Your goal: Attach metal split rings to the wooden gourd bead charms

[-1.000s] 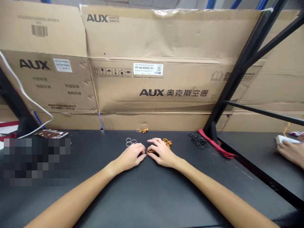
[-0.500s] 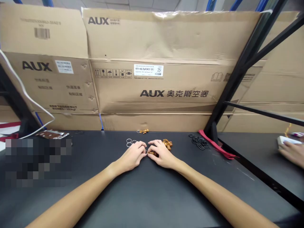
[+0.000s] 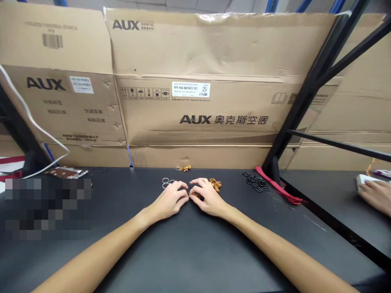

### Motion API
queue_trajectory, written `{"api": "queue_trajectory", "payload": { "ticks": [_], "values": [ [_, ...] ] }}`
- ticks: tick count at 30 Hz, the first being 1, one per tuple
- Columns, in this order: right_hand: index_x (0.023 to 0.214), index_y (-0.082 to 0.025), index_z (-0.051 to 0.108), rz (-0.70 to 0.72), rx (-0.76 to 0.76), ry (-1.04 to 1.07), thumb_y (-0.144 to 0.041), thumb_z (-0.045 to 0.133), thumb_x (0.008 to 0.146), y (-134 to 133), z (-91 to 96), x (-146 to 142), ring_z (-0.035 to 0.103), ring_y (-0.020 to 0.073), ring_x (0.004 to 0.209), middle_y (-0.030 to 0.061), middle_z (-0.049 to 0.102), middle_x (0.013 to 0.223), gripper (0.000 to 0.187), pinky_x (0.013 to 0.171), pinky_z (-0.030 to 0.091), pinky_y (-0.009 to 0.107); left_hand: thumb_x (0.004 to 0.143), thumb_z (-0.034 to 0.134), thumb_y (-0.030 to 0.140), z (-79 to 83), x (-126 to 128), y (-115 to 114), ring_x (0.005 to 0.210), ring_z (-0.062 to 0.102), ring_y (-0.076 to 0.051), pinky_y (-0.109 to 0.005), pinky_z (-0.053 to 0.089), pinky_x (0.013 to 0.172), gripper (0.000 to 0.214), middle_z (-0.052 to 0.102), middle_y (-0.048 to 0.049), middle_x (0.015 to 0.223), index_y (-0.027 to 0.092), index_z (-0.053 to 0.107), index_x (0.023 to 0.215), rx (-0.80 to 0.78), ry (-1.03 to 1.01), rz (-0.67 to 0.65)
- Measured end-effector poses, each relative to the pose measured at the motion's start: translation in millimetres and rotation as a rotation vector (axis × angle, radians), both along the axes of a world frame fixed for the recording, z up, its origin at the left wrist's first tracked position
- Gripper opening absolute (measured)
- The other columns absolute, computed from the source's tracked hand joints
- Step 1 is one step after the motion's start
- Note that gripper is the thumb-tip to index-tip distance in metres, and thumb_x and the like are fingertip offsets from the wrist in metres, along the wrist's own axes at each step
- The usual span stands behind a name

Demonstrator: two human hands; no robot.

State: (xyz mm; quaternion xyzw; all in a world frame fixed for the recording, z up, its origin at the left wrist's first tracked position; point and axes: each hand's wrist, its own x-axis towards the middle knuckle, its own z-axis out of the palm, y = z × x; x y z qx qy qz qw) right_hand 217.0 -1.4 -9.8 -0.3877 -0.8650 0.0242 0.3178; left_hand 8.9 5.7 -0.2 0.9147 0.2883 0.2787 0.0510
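Observation:
My left hand [image 3: 171, 199] pinches a metal split ring [image 3: 188, 195], mostly covered by my fingertips. Opposite it, nearly touching, my right hand [image 3: 210, 198] has its fingers closed on a brown beaded charm [image 3: 196, 195], partly hidden under the fingers. Several loose metal rings [image 3: 165, 181] lie just beyond my left hand. A small heap of brown beaded charms [image 3: 216, 184] sits behind my right hand. Farther back, near the cardboard, lies a yellow-brown charm with a ring [image 3: 185, 168].
Black oval links [image 3: 256, 182] lie in a pile to the right, beside a red strap [image 3: 281, 188]. Black rack posts [image 3: 276, 158] and large cartons [image 3: 195, 138] bound the dark table [image 3: 189, 252]. Another person's hand [image 3: 375, 194] rests on a white object at far right. A foil packet [image 3: 67, 172] lies left.
Both hands stay nearly in place, with only slight finger movement at the ring and charm. The view has shifted very slightly.

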Motion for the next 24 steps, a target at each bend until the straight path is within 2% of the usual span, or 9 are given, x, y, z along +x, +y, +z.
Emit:
{"api": "queue_trajectory", "payload": {
  "ticks": [4,9,12,18,24],
  "values": [
    [0.086,-0.022,0.064,-0.050,-0.006,0.000,-0.023,0.056,0.087,2.7,-1.3,2.1,0.045,0.0251,0.113,0.0087,0.057,0.117,0.009,0.098,0.038,0.049,0.093,0.047,0.025,0.8,-0.1,-0.1,0.103,0.052,-0.021,-0.037,0.044,0.095,0.020,0.056,-0.0067,0.113,0.020,0.066,0.085,-0.015,0.009,0.008],
    [0.086,-0.023,0.065,-0.003,-0.003,0.005,-0.022,0.055,0.087,-2.5,2.7,-1.0,0.045,0.0251,0.114,0.0085,0.057,0.117,0.010,0.098,0.039,0.048,0.090,0.053,0.030,0.9,-0.3,-1.3,0.102,0.054,-0.021,-0.038,0.045,0.094,0.018,0.056,-0.0069,0.111,0.019,0.065,0.083,-0.041,-0.014,0.021],
    [0.085,-0.023,0.064,0.018,0.000,-0.016,-0.022,0.055,0.087,-4.1,3.7,-1.9,0.045,0.0245,0.114,0.0075,0.057,0.117,0.010,0.098,0.039,0.047,0.091,0.051,0.027,0.0,-0.3,0.2,0.103,0.053,-0.021,-0.038,0.044,0.095,0.019,0.056,-0.0065,0.112,0.019,0.065,0.082,-0.038,-0.017,0.019],
    [0.085,-0.022,0.064,-0.048,-0.008,-0.031,-0.023,0.055,0.087,1.3,-0.1,2.6,0.045,0.0241,0.113,0.0079,0.057,0.115,0.009,0.098,0.039,0.046,0.092,0.048,0.024,-2.1,-0.8,3.7,0.104,0.052,-0.021,-0.039,0.043,0.097,0.019,0.055,-0.0066,0.113,0.021,0.066,0.086,-0.059,-0.006,0.018],
    [0.086,-0.022,0.063,0.008,0.010,-0.020,-0.022,0.055,0.087,-1.6,1.3,0.1,0.044,0.0235,0.114,0.0071,0.056,0.117,0.008,0.098,0.039,0.045,0.090,0.053,0.029,-1.9,-1.3,1.4,0.104,0.053,-0.021,-0.039,0.044,0.095,0.015,0.055,-0.0068,0.113,0.020,0.064,0.085,-0.075,-0.028,0.025]
  ]
}}
